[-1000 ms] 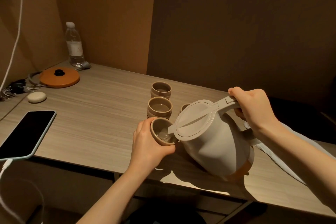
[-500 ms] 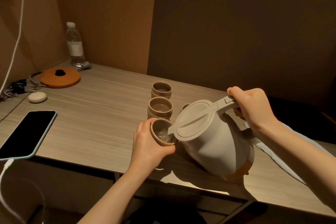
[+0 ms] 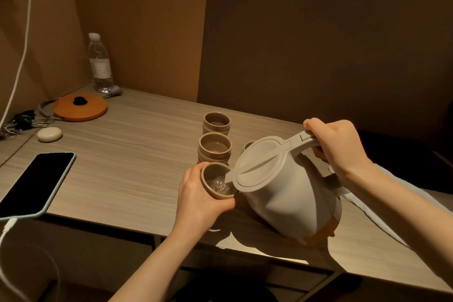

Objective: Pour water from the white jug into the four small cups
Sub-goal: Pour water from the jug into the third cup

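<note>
The white jug (image 3: 289, 189) is tipped hard to the left, with the right hand (image 3: 340, 147) wrapped tight around its handle at the top and the thumb sitting on the lid tab. Its spout sits right at the rim of the nearest cup (image 3: 217, 184), and the left hand (image 3: 201, 196) has its fingers curled round that cup from the left side, holding it tilted toward the spout. You can see water glinting inside it.

Right behind that are two more cups in a row, the middle cup (image 3: 215, 149) and the far cup (image 3: 217, 122), both standing on the wooden table (image 3: 127, 154). The fourth cup (image 3: 247, 146) is mostly hidden behind the jug's lid, only a sliver of rim shows, so can't tell what's in it. The jug's base looks like it's just off or barely touching the table, hard to say in this light.
</note>
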`<state>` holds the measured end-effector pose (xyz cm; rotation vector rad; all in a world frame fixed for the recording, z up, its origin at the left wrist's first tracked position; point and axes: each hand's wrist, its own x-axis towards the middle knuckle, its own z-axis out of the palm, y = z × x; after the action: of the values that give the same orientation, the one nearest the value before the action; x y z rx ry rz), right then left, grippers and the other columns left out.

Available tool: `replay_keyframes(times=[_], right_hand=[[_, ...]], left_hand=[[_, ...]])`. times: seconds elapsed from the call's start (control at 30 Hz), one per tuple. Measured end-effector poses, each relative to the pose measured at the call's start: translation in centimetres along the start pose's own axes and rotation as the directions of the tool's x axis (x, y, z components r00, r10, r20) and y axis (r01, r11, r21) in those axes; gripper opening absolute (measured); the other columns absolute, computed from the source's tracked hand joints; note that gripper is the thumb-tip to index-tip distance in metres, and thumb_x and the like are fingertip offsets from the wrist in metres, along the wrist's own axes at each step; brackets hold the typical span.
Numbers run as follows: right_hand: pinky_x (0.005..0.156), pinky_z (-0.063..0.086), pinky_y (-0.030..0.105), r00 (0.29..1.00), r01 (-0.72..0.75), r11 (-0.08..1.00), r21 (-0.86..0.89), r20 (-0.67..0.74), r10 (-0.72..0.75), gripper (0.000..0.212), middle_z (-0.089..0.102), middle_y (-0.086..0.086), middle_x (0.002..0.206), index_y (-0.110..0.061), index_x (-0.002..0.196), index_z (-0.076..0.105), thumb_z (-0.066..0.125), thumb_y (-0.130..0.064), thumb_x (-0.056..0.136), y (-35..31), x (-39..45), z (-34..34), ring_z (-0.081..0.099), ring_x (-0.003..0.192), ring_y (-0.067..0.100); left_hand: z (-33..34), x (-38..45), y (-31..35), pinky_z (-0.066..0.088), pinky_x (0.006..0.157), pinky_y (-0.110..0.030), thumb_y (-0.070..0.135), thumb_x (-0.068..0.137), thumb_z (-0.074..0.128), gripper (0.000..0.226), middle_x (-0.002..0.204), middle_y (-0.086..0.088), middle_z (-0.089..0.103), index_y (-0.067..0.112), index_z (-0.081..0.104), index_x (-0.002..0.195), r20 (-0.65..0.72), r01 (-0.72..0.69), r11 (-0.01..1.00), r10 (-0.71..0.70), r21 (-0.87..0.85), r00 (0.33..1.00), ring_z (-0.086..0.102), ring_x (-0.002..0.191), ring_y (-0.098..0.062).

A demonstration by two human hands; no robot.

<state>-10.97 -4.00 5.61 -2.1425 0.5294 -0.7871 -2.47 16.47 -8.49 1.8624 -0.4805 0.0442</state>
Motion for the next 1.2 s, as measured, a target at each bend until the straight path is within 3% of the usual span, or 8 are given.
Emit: replay_keyframes(times=[0.47, 0.7, 1.2], right_hand=[[0.059, 0.038, 0.038, 1.000, 0.016, 1.000, 0.007, 0.004, -0.016, 0.053, 0.047, 0.004, 0.041, -0.016, 0.036, 0.051, 0.056, -0.030, 0.087, 0.08, 0.15, 0.08, 0.043, 0.047, 0.018], [0.061, 0.040, 0.038, 0.999, 0.031, 1.000, -0.001, 0.010, -0.031, 0.049, 0.050, 0.011, 0.048, -0.008, 0.044, 0.055, 0.056, -0.029, 0.088, -0.04, 0.07, 0.14, 0.046, 0.051, 0.022], [0.060, 0.039, 0.038, 0.999, 0.041, 0.999, -0.008, 0.010, -0.041, 0.051, 0.047, 0.004, 0.041, -0.012, 0.040, 0.053, 0.055, -0.029, 0.088, -0.19, 0.09, 0.36, 0.044, 0.047, 0.019]], left_hand=[[-0.13, -0.11, -0.15, 0.040, 0.077, -0.015, 0.024, 0.047, 0.088, 0.079, 0.112, 0.010, 0.052, 0.029, 0.053, 0.118, 0.005, 0.008, 1.000, -0.008, -0.017, 1.000, 0.053, 0.106, -0.011], [-0.16, -0.12, -0.11, 0.039, 0.077, -0.014, 0.023, 0.047, 0.088, 0.078, 0.112, 0.009, 0.053, 0.028, 0.053, 0.117, 0.005, 0.014, 1.000, -0.014, -0.026, 1.000, 0.053, 0.105, -0.010], [-0.11, -0.21, -0.19, 0.042, 0.079, -0.019, 0.021, 0.049, 0.088, 0.081, 0.116, 0.007, 0.053, 0.025, 0.053, 0.121, 0.003, 0.050, 0.998, -0.050, -0.030, 0.999, 0.053, 0.106, -0.012]])
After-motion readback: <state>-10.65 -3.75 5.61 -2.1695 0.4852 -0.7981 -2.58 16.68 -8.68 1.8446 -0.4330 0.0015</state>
